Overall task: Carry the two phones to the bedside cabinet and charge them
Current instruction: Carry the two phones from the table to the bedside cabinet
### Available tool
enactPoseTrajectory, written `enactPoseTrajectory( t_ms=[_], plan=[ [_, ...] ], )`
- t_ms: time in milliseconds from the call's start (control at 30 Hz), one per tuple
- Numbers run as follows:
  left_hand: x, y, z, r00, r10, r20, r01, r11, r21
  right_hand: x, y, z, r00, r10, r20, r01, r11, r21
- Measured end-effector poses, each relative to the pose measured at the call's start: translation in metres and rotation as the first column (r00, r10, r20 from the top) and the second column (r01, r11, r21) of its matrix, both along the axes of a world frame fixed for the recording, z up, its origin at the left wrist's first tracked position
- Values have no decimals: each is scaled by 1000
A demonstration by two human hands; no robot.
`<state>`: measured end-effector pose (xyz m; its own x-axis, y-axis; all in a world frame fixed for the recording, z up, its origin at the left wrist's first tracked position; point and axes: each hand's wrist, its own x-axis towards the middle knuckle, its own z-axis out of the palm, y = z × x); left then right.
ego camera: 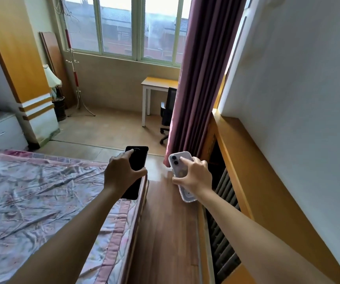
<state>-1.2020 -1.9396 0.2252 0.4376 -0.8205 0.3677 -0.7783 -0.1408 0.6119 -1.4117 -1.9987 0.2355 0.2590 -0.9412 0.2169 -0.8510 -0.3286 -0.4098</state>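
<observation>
Left hand: the left hand (122, 173) is wrapped around the black phone (134, 171), thumb on one long side, fingers on top, one fingertip by the round camera ring.
Right hand: the right hand (193, 175) grips the white phone (180, 173), one finger resting next to its two lenses.
Black phone: held in the air above the bed's edge, back facing up. Its long side runs away from the person, camera end farthest. It is flat, dark and smooth with rounded corners.
White phone: held above the wooden floor (165, 232), back up, in a see-through shiny case. Its long side also points away, tipped a little to the left, camera end farthest.
Bed: the bed (31, 191) is on the left, with a crinkly, shiny sheet and a pink border. Its edge is right under the black phone.
Walkway: a thin strip of smooth brown floor runs between the bed and a yellow wooden ledge (236, 160) on the right.
Curtain: a dark red curtain (197, 78) hangs in folds just past the white phone.
White cabinet: a white cabinet (1, 130) with a drawer handle stands past the bed, far left.
Far room: a small desk (156, 85), a black chair (168, 111) and a big window (124, 27) are well away, with open floor in front.
</observation>
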Motion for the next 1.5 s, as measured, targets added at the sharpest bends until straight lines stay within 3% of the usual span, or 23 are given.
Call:
enactPoseTrajectory(
  t_ms=[300,567,1067,1500],
  plan=[
    [53,-170,2,999,-42,7,42,999,23,45,-153,4,997,-75,16,75,997,2],
    [74,-273,0,997,-72,40,71,997,28,67,-259,5,998,-56,-8,56,998,2],
    [119,-494,-13,991,129,46,-132,988,76,121,-521,1,992,127,-25,-126,991,40],
    [189,-652,-22,970,245,11,-245,967,74,200,-699,-15,977,213,-3,-212,974,77]
  ],
)
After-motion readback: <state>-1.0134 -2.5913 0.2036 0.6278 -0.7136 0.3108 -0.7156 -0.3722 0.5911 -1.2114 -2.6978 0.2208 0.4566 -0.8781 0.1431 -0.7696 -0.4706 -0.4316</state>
